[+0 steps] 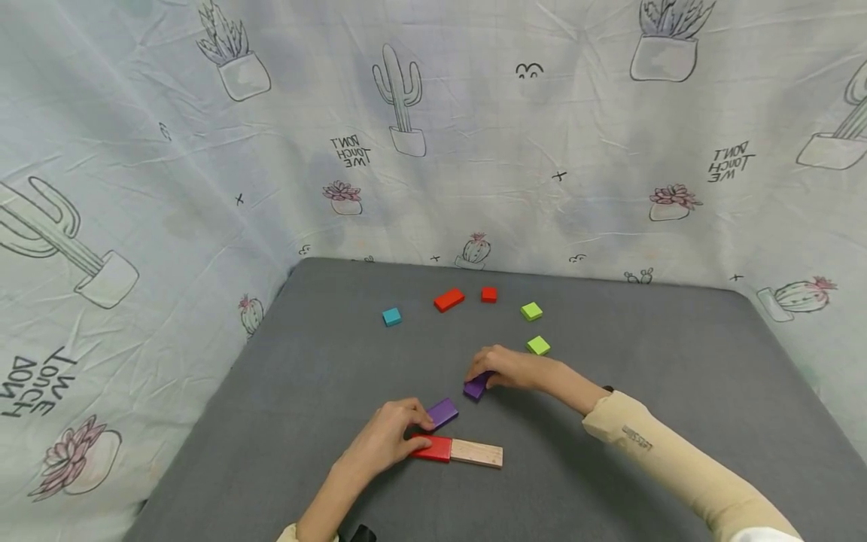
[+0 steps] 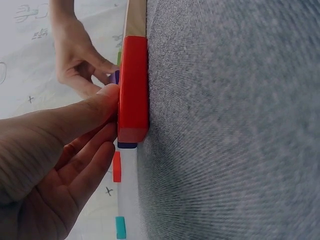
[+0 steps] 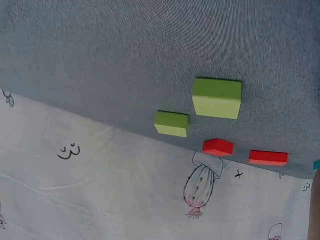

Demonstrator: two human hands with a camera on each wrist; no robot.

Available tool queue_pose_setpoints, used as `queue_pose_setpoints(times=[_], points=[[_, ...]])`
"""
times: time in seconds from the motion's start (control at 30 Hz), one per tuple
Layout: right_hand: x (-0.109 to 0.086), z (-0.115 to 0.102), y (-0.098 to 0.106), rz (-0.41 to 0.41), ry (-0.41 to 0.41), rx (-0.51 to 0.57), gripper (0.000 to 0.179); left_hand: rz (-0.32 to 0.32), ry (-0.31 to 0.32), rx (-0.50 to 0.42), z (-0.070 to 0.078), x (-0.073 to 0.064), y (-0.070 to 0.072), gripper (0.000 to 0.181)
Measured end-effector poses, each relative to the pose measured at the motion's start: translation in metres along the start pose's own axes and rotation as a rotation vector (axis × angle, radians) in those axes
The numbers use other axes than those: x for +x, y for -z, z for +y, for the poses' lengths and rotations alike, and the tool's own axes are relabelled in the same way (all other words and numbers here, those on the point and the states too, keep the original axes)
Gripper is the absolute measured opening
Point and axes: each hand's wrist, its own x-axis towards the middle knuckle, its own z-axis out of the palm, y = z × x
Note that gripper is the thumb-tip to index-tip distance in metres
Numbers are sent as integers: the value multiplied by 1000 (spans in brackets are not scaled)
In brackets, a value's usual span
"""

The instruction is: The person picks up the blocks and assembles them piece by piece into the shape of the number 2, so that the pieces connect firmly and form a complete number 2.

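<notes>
My left hand (image 1: 387, 438) is at the left end of a red block (image 1: 433, 449), its thumb on that block and its fingers along the far side. The index fingertip is right at the near corner of a flat purple block (image 1: 443, 413). A plain wooden block (image 1: 477, 453) lies end to end with the red one. Farther off and to the right, my right hand (image 1: 504, 366) pinches a second purple block (image 1: 477, 386), its far end hidden by the fingers. In the left wrist view the red block (image 2: 134, 90) partly hides the purple pieces and right fingertips.
Beyond the hands lie a small blue block (image 1: 392, 317), a longer red block (image 1: 449, 300), a small red block (image 1: 489, 294) and two lime green blocks (image 1: 531, 311). The grey table (image 1: 325, 361) ends at a printed cloth backdrop (image 1: 474, 150).
</notes>
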Motion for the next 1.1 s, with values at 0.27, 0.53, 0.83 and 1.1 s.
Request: queue_pose_setpoints(times=[0.27,0.53,0.83,1.1], points=[[12,5,2,13,40,-6,30,-8,1,-16,0,2,0,17],[22,4,2,1,63,-9,31,-2,-2,-15,1,4,-1,17],[35,2,-6,-33,118,-61,32,2,-6,-21,1,2,0,17],[38,2,-9,-15,116,-44,32,-3,-3,-23,0,3,0,17]])
